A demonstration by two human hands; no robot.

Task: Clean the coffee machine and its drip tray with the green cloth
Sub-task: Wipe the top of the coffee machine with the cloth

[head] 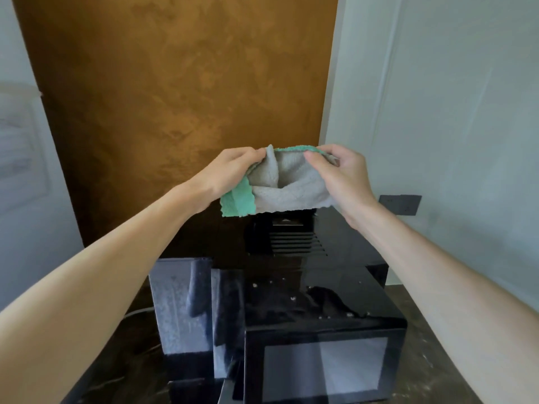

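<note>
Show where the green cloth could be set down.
Bare counter lies right of the coffee machine, up to the wall. The machine's glossy top, between vent grille and front edge, is free too. Left is crowded: water tank and cable.

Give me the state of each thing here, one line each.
coffee machine: untouched, pale specks on its top.
cloth: held in the air above the machine, hanging.
left hand: pinches the cloth's top edge.
right hand: pinches the cloth's top edge.
tank: upright at the machine's left, walls cloudy.
</note>
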